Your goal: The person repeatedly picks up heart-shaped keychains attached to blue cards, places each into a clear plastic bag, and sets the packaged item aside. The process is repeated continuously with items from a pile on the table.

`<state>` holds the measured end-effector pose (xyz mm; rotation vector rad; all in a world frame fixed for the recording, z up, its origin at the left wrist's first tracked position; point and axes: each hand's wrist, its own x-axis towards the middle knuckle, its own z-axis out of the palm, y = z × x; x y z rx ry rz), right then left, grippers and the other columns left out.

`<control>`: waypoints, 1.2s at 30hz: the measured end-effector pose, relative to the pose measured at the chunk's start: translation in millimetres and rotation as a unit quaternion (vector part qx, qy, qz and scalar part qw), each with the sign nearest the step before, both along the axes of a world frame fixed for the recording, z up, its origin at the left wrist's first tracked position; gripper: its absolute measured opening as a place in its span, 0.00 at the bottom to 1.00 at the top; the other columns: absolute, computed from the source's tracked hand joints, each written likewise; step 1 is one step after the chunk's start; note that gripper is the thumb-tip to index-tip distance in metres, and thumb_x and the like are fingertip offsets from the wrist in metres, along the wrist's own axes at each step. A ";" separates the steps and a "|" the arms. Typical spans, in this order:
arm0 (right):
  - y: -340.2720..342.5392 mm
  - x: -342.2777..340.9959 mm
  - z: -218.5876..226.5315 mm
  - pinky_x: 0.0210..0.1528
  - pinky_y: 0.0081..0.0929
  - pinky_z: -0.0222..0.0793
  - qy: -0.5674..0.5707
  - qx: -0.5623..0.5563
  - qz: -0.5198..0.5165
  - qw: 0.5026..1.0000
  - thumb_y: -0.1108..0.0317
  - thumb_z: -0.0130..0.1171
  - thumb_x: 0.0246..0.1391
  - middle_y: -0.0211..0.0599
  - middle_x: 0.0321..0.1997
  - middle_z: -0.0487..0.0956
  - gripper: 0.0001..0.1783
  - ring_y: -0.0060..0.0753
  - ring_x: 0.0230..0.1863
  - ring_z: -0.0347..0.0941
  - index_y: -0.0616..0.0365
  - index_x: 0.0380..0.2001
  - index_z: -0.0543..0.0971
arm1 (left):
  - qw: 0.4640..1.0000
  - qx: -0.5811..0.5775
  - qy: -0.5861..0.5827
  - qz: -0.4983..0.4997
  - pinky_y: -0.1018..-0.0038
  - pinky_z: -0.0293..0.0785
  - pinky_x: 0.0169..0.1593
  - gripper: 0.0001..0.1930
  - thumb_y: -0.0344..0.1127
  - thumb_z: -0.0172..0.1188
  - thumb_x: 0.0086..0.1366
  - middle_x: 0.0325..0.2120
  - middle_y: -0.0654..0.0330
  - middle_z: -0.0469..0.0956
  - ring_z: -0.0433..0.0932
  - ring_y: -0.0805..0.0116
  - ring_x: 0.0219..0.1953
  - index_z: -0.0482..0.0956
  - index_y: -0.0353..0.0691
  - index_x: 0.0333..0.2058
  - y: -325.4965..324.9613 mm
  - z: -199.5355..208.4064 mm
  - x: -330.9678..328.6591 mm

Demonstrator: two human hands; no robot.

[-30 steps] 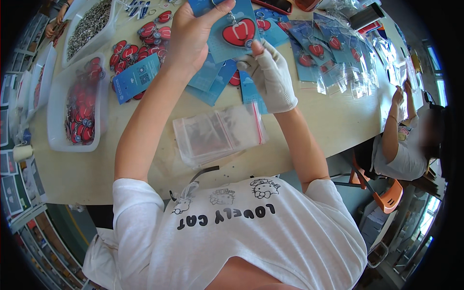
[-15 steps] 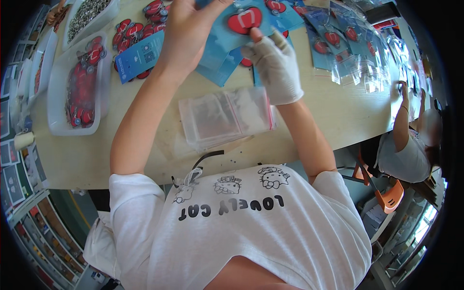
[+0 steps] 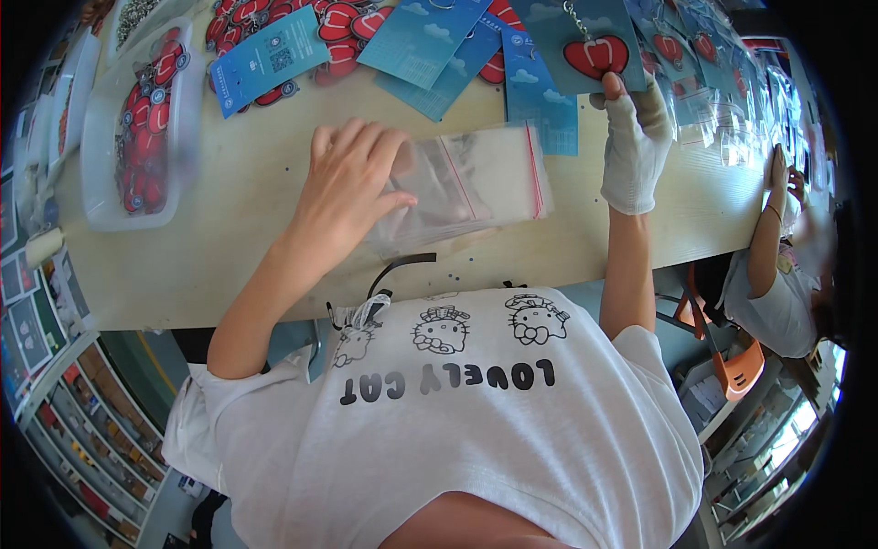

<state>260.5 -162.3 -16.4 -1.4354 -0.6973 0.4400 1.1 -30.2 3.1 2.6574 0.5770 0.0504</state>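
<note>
My right hand (image 3: 637, 146), in a white glove with a bare thumb tip, pinches the lower edge of a blue backing card (image 3: 558, 50). On that card hangs a red heart-like keychain (image 3: 596, 57) on a short silver chain, the thumb just below it. Over the left end of a stack of clear zip bags (image 3: 498, 178) lies my bare left hand (image 3: 352, 178), fingers bent and apart from the thumb, with nothing seen held. More blue cards (image 3: 425, 41) lie on the table beyond the bags, beside a pile of loose red keychains (image 3: 338, 59).
A clear plastic tub (image 3: 187, 137) of red keychains stands at the left, with a tub of metal parts (image 3: 137, 18) behind it. Bagged cards (image 3: 713, 82) heap up at the far right. Another person (image 3: 768, 284) sits at the right near an orange chair (image 3: 739, 371).
My right hand has moved right with the card and keychain. My left hand has left the card and come back toward me to the clear bags.
</note>
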 end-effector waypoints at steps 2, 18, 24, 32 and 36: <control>-3.8 -3.9 -1.9 0.41 0.18 0.68 -0.003 -0.009 -0.002 1.000 0.71 0.57 0.55 0.31 0.36 0.79 0.16 0.18 0.35 0.72 0.65 0.46 0.74 | 0.999 -0.039 0.011 0.007 0.64 0.58 0.51 0.27 0.39 0.71 0.43 0.39 0.58 0.71 0.68 0.61 0.46 0.71 0.41 0.42 1.3 -0.2 0.6; -25.3 -13.4 -19.3 0.47 0.20 0.69 0.071 -0.070 0.033 0.994 0.75 0.53 0.55 0.36 0.43 0.79 0.23 0.21 0.42 0.74 0.69 0.54 0.67 | 0.933 -0.335 -0.097 0.090 0.80 0.66 0.37 0.08 0.26 0.63 0.55 0.26 0.66 0.70 0.70 0.77 0.32 0.74 0.34 0.33 40.0 -17.9 -6.5; -29.4 -17.9 -7.2 0.43 0.21 0.70 -0.044 -0.213 0.155 0.964 0.76 0.52 0.53 0.39 0.37 0.81 0.24 0.23 0.38 0.77 0.71 0.54 0.66 | 0.933 -0.297 -0.189 0.078 0.79 0.67 0.40 0.07 0.25 0.58 0.60 0.32 0.64 0.72 0.71 0.77 0.35 0.72 0.33 0.36 45.3 -23.6 -10.8; -22.3 -31.5 1.2 0.35 0.22 0.72 -0.219 -0.266 0.135 0.929 0.76 0.51 0.50 0.41 0.31 0.82 0.22 0.26 0.29 0.78 0.70 0.50 0.68 | 0.873 -0.467 -0.102 0.093 0.81 0.69 0.39 0.18 0.26 0.65 0.54 0.26 0.65 0.76 0.74 0.79 0.32 0.72 0.37 0.44 51.1 -12.8 -14.3; -23.7 -22.8 0.1 0.35 0.19 0.70 0.028 -0.209 0.148 0.966 0.73 0.51 0.53 0.36 0.35 0.79 0.22 0.19 0.30 0.73 0.69 0.52 0.68 | 0.838 -0.522 -0.106 0.118 0.81 0.70 0.34 0.17 0.26 0.66 0.52 0.23 0.64 0.78 0.76 0.78 0.27 0.75 0.36 0.42 62.1 -9.6 -12.6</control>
